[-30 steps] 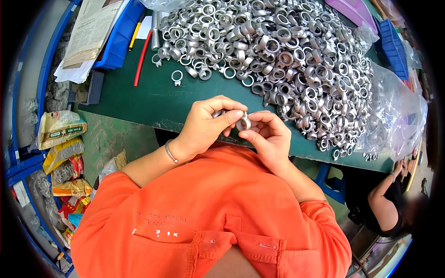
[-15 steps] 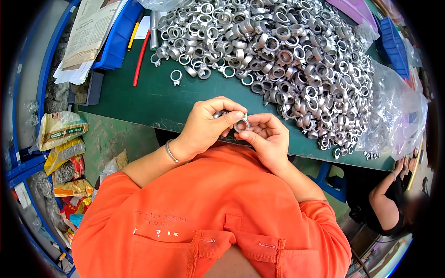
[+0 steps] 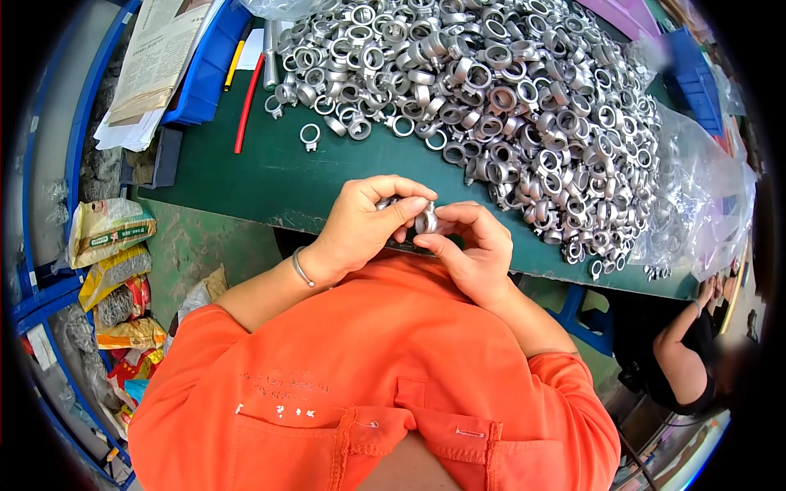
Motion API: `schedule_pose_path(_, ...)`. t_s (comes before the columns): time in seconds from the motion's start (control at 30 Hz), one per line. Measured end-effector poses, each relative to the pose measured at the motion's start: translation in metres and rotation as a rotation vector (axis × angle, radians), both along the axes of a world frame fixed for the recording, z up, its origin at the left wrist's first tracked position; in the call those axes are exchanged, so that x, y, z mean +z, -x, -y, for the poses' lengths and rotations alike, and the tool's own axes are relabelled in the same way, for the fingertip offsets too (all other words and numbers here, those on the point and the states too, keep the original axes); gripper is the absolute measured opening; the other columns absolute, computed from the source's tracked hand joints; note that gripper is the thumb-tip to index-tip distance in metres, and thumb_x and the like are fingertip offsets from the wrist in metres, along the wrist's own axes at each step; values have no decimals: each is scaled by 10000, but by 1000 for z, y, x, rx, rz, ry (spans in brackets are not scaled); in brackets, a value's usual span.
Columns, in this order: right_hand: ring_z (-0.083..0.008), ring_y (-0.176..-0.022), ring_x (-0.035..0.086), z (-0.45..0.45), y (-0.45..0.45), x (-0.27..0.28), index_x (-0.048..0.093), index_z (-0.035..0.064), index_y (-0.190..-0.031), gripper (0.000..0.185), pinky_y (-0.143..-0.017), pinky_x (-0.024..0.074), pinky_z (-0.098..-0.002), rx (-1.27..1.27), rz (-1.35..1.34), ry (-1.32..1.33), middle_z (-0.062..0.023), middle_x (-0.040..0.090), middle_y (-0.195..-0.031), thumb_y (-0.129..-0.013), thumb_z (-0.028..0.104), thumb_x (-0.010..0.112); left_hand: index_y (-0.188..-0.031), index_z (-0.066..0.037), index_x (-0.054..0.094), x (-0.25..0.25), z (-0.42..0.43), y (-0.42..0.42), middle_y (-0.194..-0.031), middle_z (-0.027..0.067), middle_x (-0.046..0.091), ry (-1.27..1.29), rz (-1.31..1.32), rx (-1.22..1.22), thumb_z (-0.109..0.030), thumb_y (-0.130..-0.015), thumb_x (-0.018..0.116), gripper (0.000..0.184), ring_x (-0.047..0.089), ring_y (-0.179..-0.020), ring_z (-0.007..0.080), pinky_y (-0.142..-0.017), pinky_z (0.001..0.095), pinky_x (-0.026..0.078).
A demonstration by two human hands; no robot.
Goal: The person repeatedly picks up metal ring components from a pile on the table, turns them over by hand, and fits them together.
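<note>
Just off the front edge of the table, a small silver metal ring (image 3: 426,220) with a little lug is held up between my hands. My left hand (image 3: 356,221) pinches it at the top between thumb and fingertips. Another bit of grey metal shows within the curled left fingers, mostly hidden. My right hand (image 3: 477,250) has its thumb and forefinger at the ring's right side and lower edge. The ring is seen nearly edge-on. Beyond my hands, a large heap of similar metal rings (image 3: 491,123) covers the table, and one single ring (image 3: 309,137) lies apart.
On the green table (image 3: 237,176) lie a red stick (image 3: 250,102) and a yellow pen (image 3: 235,65). A blue bin (image 3: 205,69) with newspapers stands at the left, a clear plastic bag (image 3: 696,196) at the right. Another person's arm (image 3: 675,348) is at the far right.
The ring has turned in my fingers, from showing its round opening to nearly edge-on. My right hand has shifted slightly; the left stays in place.
</note>
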State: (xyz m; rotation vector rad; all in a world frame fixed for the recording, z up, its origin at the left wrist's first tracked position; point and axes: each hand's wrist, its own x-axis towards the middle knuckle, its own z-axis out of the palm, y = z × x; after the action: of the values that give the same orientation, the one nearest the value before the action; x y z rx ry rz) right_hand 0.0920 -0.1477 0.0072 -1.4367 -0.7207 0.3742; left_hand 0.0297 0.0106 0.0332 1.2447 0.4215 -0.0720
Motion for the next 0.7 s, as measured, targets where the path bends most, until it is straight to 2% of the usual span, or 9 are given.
schedule_pose_path(0.13, -116, -702, 621, -2, -6, 8, 596, -39, -966, 248, -600, 518, -225, -37, 85, 96, -94, 611, -845, -740, -13, 697, -956, 18, 617, 0, 1, 1, -722, 18, 583, -40, -12, 44, -67, -881, 554, 130, 492, -573, 51, -492, 183, 401)
schedule_pose_path(0.23, -76, -677, 592, -2, -35, 24, 607, -32, -985, 197, -576, 489, -200, 57, -198, 179, -59, 611, -817, -797, 13, 643, -966, 19, 578, -1, 2, -1, -749, 31, 572, 27, -6, 102, -91, -897, 527, 140, 473, -544, 59, -451, 194, 392)
schedule_pose_path(0.27, -70, -671, 589, -4, -48, 44, 626, -13, -956, 162, -565, 484, -200, 93, -379, 212, -45, 616, -779, -801, 29, 642, -954, 17, 577, 0, 2, -1, -780, 44, 575, 87, -24, 108, -86, -893, 533, 128, 468, -544, 63, -453, 198, 395)
schedule_pose_path(0.37, -67, -601, 576, -18, -104, 105, 629, -26, -899, 165, -527, 480, -220, 133, -181, 517, -36, 622, -699, -770, 76, 642, -959, 19, 575, -1, 2, 2, -787, 52, 573, 221, -27, 84, -55, -880, 549, 112, 472, -581, 64, -458, 195, 393)
schedule_pose_path(0.43, -103, -572, 585, -33, -152, 135, 642, -15, -886, 185, -544, 485, -234, -20, -24, 507, -47, 632, -664, -774, 131, 626, -959, 17, 576, 1, 3, 4, -784, 50, 571, 250, -14, 76, -52, -880, 549, 107, 471, -586, 62, -459, 193, 393)
schedule_pose_path(0.47, -138, -638, 613, -42, -175, 148, 624, -27, -939, 228, -596, 497, -244, -62, 27, 360, -75, 647, -733, -797, 150, 613, -958, 13, 577, 1, 3, 5, -781, 48, 568, 255, -18, 79, -53, -880, 550, 105, 468, -585, 60, -458, 191, 393)
schedule_pose_path(0.53, -180, -777, 625, -65, -217, 151, 559, -55, -1053, 282, -641, 526, -266, -229, -151, -96, -133, 631, -902, -851, 143, 569, -957, 9, 577, 2, 4, 6, -777, 46, 566, 256, -19, 81, -53, -880, 550, 102, 466, -583, 58, -458, 189, 394)
schedule_pose_path(0.63, -181, -775, 625, -67, -232, 149, 558, -62, -1052, 281, -625, 536, -270, -299, -225, -127, -124, 630, -892, -858, 141, 556, -964, 22, 585, 0, -1, 9, -783, 42, 569, 309, -21, 116, -62, -881, 551, 124, 465, -581, 51, -457, 185, 393)
schedule_pose_path(0.7, -165, -764, 623, -54, -213, 148, 568, -58, -1045, 268, -583, 520, -258, -166, -27, 156, -107, 634, -890, -860, 136, 552, -959, 1, 576, -1, -4, 11, -776, 44, 565, 271, -25, 121, -63, -878, 555, 105, 473, -587, 57, -460, 185, 395)
